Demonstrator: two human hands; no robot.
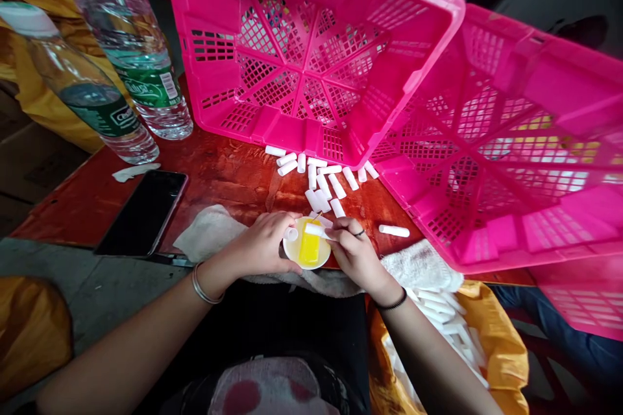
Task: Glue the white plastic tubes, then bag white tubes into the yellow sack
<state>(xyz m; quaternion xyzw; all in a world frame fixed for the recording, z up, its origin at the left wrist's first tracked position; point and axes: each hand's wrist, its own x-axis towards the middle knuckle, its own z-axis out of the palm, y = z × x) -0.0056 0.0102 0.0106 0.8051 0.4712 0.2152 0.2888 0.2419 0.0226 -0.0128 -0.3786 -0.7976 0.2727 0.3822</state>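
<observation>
A small round white dish (320, 262) sits at the table's front edge, with a bright yellow rectangular block (309, 248) in it. My left hand (265, 243) curls round the dish's left rim, thumb at the lower side. A short white tube (291, 234) shows end-on between these fingers. From the right, my right hand (354, 253) pinches another white tube (316, 230), its end over the top of the yellow block. Whether that tube touches the block I cannot tell. Several loose white tubes (335, 185) lie scattered just beyond the dish.
Two pink baskets (304, 68) (462, 162) lean over the table's far side. Water bottles (150, 91) (104, 113) and a phone (143, 213) occupy the left. A single tube (394, 231) and a white towel (421, 264) lie right, above a yellow sack (503, 343) of white tubes.
</observation>
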